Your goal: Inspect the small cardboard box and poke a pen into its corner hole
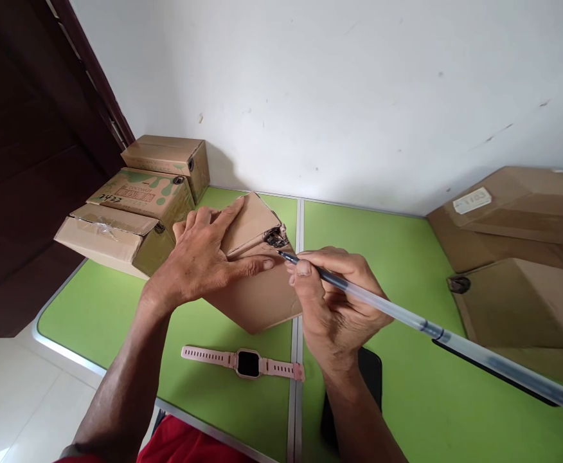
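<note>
A brown cardboard box [247, 288] rests at an angle on the green table. My left hand [209, 247] braces it, fingers over the upper face and thumb stretched across the lower face. One corner bears a patch of black scribbled ink [276, 236], where the cardboard looks rough. Pinched in my right hand [339, 296] is a pen [382, 307] with a clear barrel and dark grip, its cap on the back end. The pen's tip is at the box just below the inked patch; whether it touches is hard to tell.
Several cardboard boxes [117, 225] with dark corner marks stand at the left rear. More brown boxes [517, 302] are at the right. A pink smartwatch [248, 364] lies in front, and a black phone [371, 373] sits partly under my right wrist. A metal seam [297, 386] divides the table [204, 399].
</note>
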Tool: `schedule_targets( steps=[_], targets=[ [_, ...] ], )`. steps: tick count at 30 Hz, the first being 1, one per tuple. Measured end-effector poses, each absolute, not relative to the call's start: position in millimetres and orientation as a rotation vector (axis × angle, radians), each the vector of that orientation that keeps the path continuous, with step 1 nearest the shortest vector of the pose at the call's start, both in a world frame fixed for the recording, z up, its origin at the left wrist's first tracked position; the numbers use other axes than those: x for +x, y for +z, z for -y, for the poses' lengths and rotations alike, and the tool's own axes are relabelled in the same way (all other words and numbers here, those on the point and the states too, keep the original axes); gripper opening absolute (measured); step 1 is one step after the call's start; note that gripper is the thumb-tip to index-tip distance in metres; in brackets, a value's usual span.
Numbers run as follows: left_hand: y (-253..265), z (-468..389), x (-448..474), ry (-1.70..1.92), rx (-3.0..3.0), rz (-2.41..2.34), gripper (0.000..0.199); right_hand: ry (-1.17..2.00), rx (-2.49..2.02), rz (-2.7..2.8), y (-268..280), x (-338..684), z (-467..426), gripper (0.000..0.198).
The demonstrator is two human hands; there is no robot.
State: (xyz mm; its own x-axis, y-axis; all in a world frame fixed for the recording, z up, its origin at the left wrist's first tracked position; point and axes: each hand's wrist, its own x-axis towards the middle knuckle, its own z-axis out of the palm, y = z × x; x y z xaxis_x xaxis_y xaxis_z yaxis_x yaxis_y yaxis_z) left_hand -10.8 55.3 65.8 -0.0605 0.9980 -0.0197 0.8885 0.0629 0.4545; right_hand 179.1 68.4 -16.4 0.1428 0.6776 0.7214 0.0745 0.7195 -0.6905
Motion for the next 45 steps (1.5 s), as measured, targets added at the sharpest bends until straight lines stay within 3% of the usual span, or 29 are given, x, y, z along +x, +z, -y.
schedule_targets(
  steps=[15, 23, 31, 37, 45],
  targets=[
    [65, -53, -15, 0.510, 1.894, -1.982, 0.109, 0.261, -0.704, 1.393, -8, 175, -68, 0.020],
    [61, -50, -25, 0.565, 1.886, -1.947, 0.111, 0.269, -0.659, 1.192, -3, 187, -79, 0.009],
    [59, -43, -30, 0.621, 1.869, -1.924, 0.112, 0.023, -1.078, 1.825, -73, 267, -125, 0.022],
    [57, -39, -28, 0.641, 1.924, -1.907, 0.110, 0.091, -1.103, 2.300, -129, 278, -132, 0.028],
    [57, -37, -28, 0.586, 1.953, -1.906, 0.109, 0.050, -1.162, 2.630, -159, 270, -128, 0.011]
  ],
)
